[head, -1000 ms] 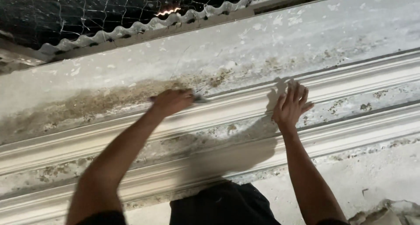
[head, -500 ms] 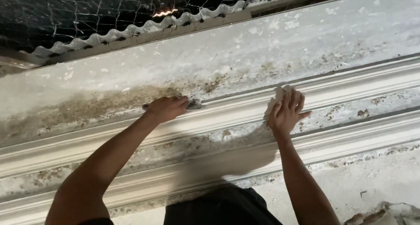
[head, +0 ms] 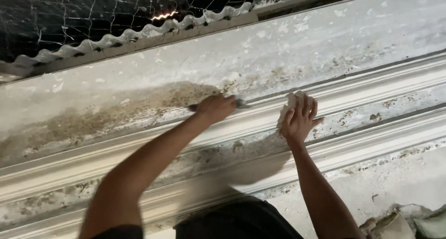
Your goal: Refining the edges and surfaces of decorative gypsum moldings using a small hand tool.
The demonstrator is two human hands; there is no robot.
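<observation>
Two hands work stained white moulding [head: 371, 88]: left hand [head: 216, 108] perhaps gripping a scraper [head: 239, 103], right hand [head: 299, 120] pressing cloth [head: 289, 104].

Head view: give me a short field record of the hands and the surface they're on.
left hand: closed on a thin tool, tip against the moulding
right hand: pressing a pale pad, sandpaper or cloth, cannot tell, flat on the moulding
moulding: pale stepped ridges, speckled with dark spots
wall band: brown stain left of the left hand
above: corrugated sheet edge, wire mesh
</observation>
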